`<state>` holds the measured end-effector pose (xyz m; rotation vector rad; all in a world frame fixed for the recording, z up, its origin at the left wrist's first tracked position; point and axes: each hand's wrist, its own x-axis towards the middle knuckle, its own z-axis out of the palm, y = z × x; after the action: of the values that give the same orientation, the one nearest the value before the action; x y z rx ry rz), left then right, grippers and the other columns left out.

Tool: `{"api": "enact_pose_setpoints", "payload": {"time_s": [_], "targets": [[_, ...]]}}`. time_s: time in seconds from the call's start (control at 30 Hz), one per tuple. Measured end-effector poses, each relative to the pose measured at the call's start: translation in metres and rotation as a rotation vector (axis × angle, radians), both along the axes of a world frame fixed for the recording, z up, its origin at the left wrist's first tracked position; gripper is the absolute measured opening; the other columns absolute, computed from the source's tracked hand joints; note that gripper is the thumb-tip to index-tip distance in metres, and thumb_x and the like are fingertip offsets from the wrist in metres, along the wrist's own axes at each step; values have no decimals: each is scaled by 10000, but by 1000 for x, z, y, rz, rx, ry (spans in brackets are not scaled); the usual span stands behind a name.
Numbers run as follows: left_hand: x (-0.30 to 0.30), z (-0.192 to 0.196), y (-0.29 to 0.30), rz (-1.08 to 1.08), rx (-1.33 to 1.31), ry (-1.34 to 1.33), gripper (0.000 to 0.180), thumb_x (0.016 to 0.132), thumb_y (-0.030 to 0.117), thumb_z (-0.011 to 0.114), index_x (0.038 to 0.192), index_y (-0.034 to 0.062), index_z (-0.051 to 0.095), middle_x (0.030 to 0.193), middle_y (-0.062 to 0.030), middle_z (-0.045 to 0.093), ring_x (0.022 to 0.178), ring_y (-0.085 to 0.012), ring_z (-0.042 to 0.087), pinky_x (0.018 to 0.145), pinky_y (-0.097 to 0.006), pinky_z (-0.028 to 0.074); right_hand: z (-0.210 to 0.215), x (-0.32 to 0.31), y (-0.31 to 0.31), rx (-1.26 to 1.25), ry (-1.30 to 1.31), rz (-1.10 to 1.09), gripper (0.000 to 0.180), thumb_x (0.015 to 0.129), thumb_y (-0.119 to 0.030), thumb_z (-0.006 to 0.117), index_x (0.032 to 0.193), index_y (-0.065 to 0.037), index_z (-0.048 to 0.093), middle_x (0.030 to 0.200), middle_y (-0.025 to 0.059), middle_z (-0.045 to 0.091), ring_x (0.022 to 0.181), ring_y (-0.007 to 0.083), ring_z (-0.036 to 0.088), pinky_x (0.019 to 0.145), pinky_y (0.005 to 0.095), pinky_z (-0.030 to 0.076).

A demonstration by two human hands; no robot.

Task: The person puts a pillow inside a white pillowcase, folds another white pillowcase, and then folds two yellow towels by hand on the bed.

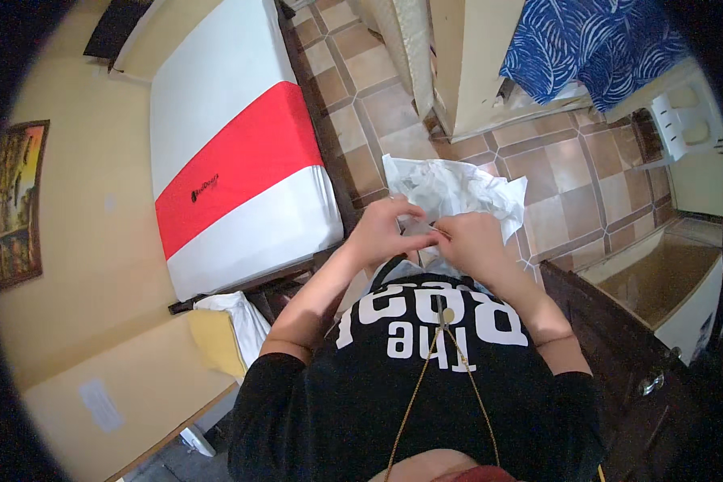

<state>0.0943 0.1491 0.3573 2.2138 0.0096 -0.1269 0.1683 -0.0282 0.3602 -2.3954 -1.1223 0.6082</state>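
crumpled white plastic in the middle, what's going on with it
A person's left hand and right hand are close together at the near side of the crumpled white plastic. Exactly what they grip is hard to tell. Beyond it lies a tiled floor; a bed stands to the left.

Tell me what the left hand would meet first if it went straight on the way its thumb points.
Most likely the right hand: its fingers lie right by the thumb tip of the left hand. Depth is unclear, so some white plastic could come between.
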Motion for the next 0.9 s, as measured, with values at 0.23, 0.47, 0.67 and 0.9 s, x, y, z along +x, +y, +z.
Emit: {"api": "enact_pose_setpoints", "payload": {"time_s": [0.23,0.47,0.67,0.9], "targets": [[-10,-17,22,126,-267,-36,166,696,146,674,786,12,639,696,-95,580,708,-215,576,659,-291,437,15,28,-18,703,461,-222,83,705,-81,647,728,-18,599,587,40,550,570,165,540,565,299,433],[3,-3,-8,57,-163,-378,154,695,87,658,821,6,621,744,-89,573,716,-223,573,684,-290,450,25,13,-2,518,679,-126,75,826,-88,576,791,-24,554,707,-26,512,667,50,476,590,190,380],[-14,-11,18,165,-507,-60,171,685,108,691,815,16,630,778,-120,578,750,-232,568,702,-289,441,27,32,-26,815,828,-387,30,813,-15,549,786,-28,555,690,-11,524,648,52,465,570,216,386],[-2,1,0,-18,-199,-270,246,619,118,740,827,36,638,819,-104,572,791,-222,562,700,-297,437,35,16,-9,670,777,-176,49,822,-68,563,820,-19,566,698,-13,537,673,69,510,603,213,411]]}}
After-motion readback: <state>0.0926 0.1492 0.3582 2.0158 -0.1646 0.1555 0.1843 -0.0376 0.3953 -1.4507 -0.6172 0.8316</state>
